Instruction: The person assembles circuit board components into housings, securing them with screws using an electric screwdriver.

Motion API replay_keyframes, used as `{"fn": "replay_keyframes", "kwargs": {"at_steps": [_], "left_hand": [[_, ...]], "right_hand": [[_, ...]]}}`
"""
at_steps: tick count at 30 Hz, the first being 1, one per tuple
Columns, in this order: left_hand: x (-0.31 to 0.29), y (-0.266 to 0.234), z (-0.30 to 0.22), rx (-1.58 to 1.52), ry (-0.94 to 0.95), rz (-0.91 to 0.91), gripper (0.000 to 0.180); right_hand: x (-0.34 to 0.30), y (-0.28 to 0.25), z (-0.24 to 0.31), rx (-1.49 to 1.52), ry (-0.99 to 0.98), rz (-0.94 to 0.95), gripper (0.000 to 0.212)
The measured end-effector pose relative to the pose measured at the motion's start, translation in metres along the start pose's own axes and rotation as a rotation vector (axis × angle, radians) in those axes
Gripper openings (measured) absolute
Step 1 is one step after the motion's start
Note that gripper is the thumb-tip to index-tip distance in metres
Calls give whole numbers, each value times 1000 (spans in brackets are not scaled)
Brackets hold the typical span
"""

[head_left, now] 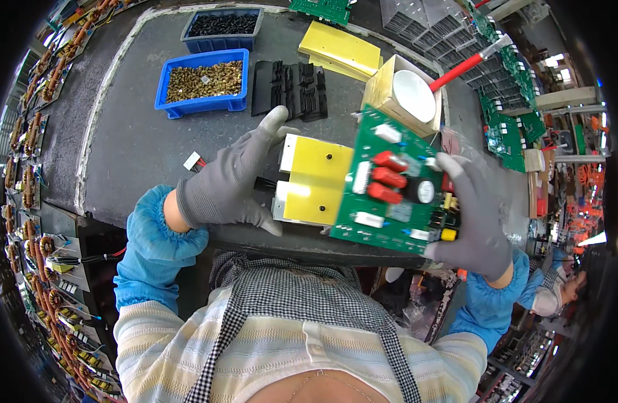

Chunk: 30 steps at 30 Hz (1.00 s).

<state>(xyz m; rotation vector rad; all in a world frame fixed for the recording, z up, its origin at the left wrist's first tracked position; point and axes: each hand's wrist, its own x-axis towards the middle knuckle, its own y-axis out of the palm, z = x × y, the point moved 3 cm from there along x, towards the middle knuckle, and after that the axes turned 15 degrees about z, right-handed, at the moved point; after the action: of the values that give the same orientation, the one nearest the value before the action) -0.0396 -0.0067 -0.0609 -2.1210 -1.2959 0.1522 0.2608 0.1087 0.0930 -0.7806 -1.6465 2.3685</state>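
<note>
My right hand (473, 215), in a grey glove, grips the right edge of a green circuit board (355, 232). The board is tilted and carries red, white and black components. Its left part overlaps a yellow insulating sheet (314, 181) that lies on a metal plate (279, 209) with two small black posts standing up from it. Left of the plate, my gloved left hand (232, 178) has its thumb and fingers spread, close to the plate's left edge. A white connector (192, 160) on red and black wires pokes out beside that hand.
A blue bin (205, 107) of brass-coloured parts stands at the back, behind it a bin (222, 43) of black parts. Black plastic pieces (295, 87), yellow sheets (339, 50) and a wooden box (384, 87) with a white round container and red-handled tool lie nearby. Circuit boards (507, 138) stack at right.
</note>
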Motion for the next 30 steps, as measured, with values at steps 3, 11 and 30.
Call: {"fn": "replay_keyframes", "kwargs": {"at_steps": [3, 11, 30], "left_hand": [[0, -1, -2, 50, 9, 0, 159], [-2, 0, -2, -3, -86, -61, 158], [-3, -5, -5, -10, -68, -55, 156]], "right_hand": [[16, 10, 6, 13, 2, 30, 103], [35, 22, 13, -72, -50, 53, 97], [44, 22, 14, -172, -73, 89, 91]]}}
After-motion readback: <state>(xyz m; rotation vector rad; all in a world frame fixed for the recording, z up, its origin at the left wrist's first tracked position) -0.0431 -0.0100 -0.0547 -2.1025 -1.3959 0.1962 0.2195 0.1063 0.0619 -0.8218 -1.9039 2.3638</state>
